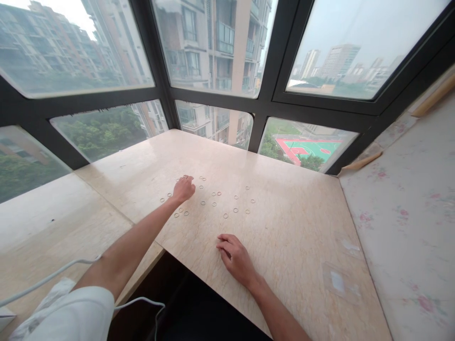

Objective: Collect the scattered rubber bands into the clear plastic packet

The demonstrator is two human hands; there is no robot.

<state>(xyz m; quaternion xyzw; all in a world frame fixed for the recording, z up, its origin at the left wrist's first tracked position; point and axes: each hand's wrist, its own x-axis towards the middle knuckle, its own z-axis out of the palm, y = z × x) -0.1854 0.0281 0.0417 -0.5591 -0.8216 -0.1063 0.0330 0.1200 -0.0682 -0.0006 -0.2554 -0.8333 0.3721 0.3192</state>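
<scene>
Several thin wire-like rings lie scattered over the marbled tabletop (284, 222); one is a reddish ring (219, 193), while the others look pale or dark. My left hand (184, 189) reaches in at the left part of the scatter, fingers bent and drawn together. A thin ring shows right by its fingertips, but whatever sits between them is too small to make out. Nearer to me, my right hand (237, 260) rests on the tabletop with fingers loosely bent and slightly apart, holding nothing. The closest ring (225, 216) lies beyond it, apart from the fingers.
Clear plastic packets (337, 282) lie at the right, by the flowered wall (405, 227). Dark window frames (265, 102) bound the far side. A white cable (46, 282) passes my left arm. A dark gap (185, 293) opens below the table's front edge.
</scene>
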